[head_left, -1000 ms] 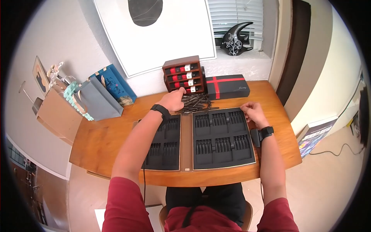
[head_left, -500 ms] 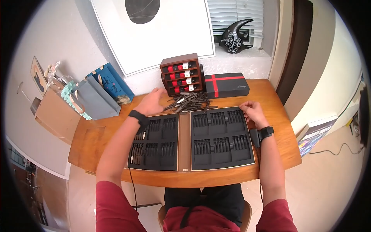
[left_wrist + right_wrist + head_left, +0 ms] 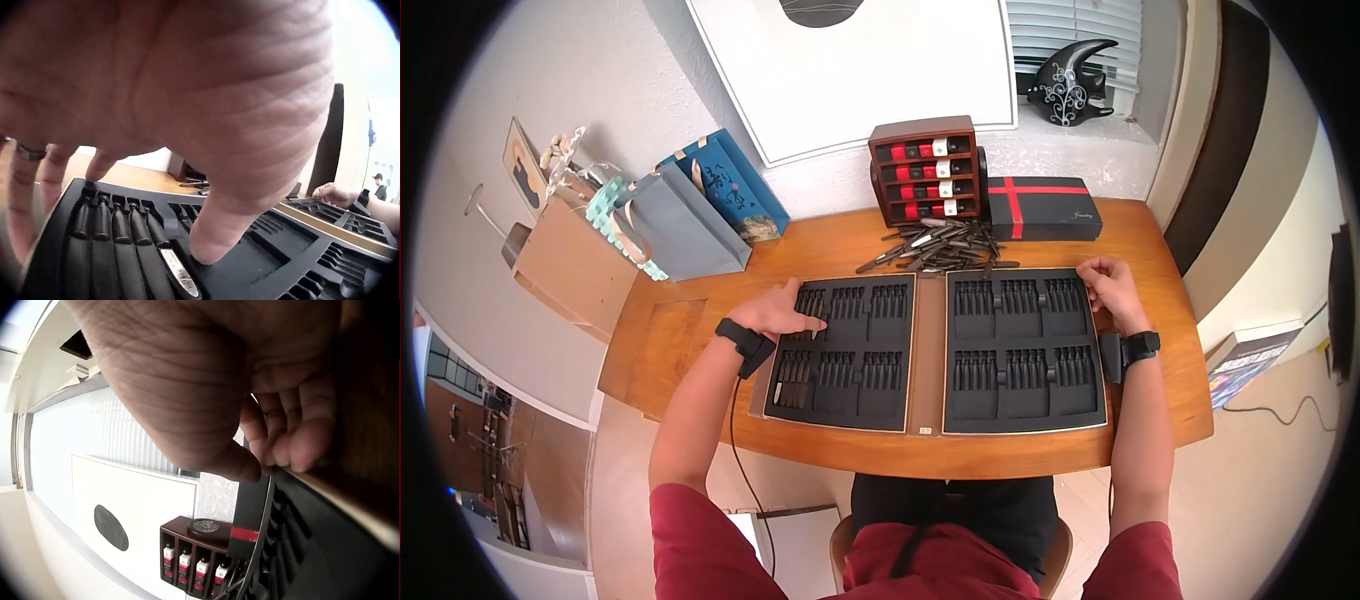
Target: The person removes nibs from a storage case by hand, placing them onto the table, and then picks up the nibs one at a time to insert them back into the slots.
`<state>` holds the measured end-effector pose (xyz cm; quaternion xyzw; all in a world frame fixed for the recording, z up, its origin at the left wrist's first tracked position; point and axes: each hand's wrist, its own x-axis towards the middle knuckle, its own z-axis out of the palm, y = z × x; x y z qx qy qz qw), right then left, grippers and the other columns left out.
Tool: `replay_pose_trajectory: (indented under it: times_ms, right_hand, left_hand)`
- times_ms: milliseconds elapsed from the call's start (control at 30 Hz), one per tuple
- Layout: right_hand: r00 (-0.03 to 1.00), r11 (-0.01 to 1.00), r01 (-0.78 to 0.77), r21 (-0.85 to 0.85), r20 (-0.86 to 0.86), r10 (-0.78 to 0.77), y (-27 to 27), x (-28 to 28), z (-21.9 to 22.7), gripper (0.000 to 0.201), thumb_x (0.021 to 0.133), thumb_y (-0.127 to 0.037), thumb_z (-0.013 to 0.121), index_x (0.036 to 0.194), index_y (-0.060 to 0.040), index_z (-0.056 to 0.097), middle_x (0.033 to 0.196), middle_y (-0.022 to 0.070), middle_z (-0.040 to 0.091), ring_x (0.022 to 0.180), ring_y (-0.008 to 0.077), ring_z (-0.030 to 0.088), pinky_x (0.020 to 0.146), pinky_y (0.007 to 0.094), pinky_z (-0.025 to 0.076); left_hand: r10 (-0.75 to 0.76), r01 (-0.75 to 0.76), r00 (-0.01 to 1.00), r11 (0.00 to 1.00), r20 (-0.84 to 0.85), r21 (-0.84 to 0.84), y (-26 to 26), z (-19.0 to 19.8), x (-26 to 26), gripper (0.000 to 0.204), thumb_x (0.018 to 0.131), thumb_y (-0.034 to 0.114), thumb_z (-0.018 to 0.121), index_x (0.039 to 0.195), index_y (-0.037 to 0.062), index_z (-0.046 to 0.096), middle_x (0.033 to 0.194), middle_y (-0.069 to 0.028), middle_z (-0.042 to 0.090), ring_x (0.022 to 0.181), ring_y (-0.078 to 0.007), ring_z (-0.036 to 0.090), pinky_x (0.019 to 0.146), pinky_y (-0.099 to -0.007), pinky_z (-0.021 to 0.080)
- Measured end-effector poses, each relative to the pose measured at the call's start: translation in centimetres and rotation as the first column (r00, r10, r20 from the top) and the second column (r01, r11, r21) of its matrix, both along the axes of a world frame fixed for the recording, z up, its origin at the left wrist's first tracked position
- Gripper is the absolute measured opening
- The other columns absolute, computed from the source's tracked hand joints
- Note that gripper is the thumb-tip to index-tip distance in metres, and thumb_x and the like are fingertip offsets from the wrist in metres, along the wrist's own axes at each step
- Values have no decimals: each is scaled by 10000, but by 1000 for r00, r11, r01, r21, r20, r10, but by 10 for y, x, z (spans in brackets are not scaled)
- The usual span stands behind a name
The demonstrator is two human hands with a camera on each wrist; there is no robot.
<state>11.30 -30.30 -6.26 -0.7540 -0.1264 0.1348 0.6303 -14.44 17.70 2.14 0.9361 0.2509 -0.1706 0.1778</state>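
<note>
A case of black foam trays lies unfolded on the table, its left half [image 3: 840,337] and right half [image 3: 1022,345] full of slotted compartments. Over the left half's upper-left compartment is my left hand [image 3: 772,310], fingers stretched past the outer edge and thumb spread. In the left wrist view several black pen-shaped sticks [image 3: 130,250] lie in slots between thumb and fingers, one with a silvery face [image 3: 178,273]. My right hand [image 3: 1112,288] pinches the right half's upper outer corner between thumb and bent fingers. Behind the case is a pile of dark sticks [image 3: 940,243].
Behind the pile stand a wooden rack [image 3: 926,170] of red-and-white-labelled bottles and a black box [image 3: 1045,207] with red ribbon. Grey [image 3: 685,225] and blue [image 3: 740,185] paper bags stand at the back left. A cable [image 3: 735,430] hangs from the left wrist.
My left hand has moved from the pile, left and toward me, onto the left half of the case. The right hand stays at its corner. The head view has shifted.
</note>
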Motion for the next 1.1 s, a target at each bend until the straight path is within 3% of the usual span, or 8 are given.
replay_pose_trajectory:
  times_ms: [267, 333, 433, 633, 767, 833, 933, 1100]
  right_hand:
    - [1000, 1000, 14, -12, 2, -14, 1, -2, 2, 154, 997, -157, 706, 993, -4, 696, 755, -13, 635, 596, 59, 557, 477, 223, 466]
    - [1000, 1000, 17, -2, 1, -17, 1, -1, 1, 159, 994, -154, 709, 997, 4, 696, 754, -10, 635, 592, 61, 557, 472, 225, 470]
    - [1000, 1000, 22, 9, -2, -22, 2, -1, 1, 143, 995, -138, 702, 982, 2, 675, 732, -8, 611, 562, 63, 553, 434, 220, 451]
    - [1000, 1000, 20, -3, 2, -20, 2, -3, 3, 144, 1001, -143, 694, 980, -2, 674, 729, -6, 623, 558, 61, 553, 440, 218, 451]
    - [1000, 1000, 21, -5, -3, -21, 2, -4, 4, 163, 989, -150, 707, 990, 13, 692, 743, -3, 625, 580, 65, 546, 460, 228, 454]
    - [1000, 1000, 16, -14, 6, -16, 1, -3, 3, 163, 991, -150, 703, 992, 13, 687, 750, -1, 625, 583, 68, 546, 472, 235, 458]
    - [1000, 1000, 19, -10, 2, -19, 1, -5, 5, 162, 994, -151, 697, 994, 11, 682, 763, 4, 630, 586, 72, 549, 484, 242, 463]
    - [1000, 1000, 7, -8, -5, -7, 1, -4, 5, 159, 997, -153, 694, 992, 5, 681, 772, 8, 634, 592, 75, 553, 484, 245, 460]
  left_hand:
    - [51, -52, 998, 998, -42, -37, -3, 11, -2, 989, 864, 365, 837, 1591, -25, 290, 1297, -213, 650, 1086, -287, 687, 692, -360, 601]
    - [73, -73, 997, 989, -6, -131, 2, 8, -4, 1026, 840, 332, 860, 1606, 1, 263, 1317, -227, 637, 1115, -279, 676, 695, -348, 588]
    - [76, -46, 993, 958, 96, -282, 17, -9, -8, 1054, 808, 292, 887, 1600, 15, 250, 1261, -223, 650, 1073, -273, 679, 691, -342, 575]
    - [168, -123, 981, 929, 102, -348, 7, -1, -9, 1033, 767, 245, 897, 1554, 16, 269, 1181, -190, 648, 958, -280, 673, 677, -373, 570]
    - [149, -113, 980, 963, 133, -246, 3, -13, -4, 1026, 765, 255, 864, 1555, 18, 254, 1164, -206, 646, 954, -306, 684, 626, -385, 579]
    - [162, -162, 980, 987, 116, -16, -9, -13, 0, 1011, 773, 284, 825, 1548, -3, 243, 1251, -264, 608, 954, -361, 695, 579, -406, 598]
    - [158, -155, 980, 987, 120, -33, -10, -17, 0, 989, 800, 314, 790, 1539, -33, 232, 1408, -329, 506, 1003, -417, 691, 555, -440, 610]
    - [159, -159, 987, 987, 25, 22, -10, -18, 5, 971, 857, 309, 728, 1570, -50, 174, 1488, -353, 425, 1092, -441, 659, 558, -433, 610]
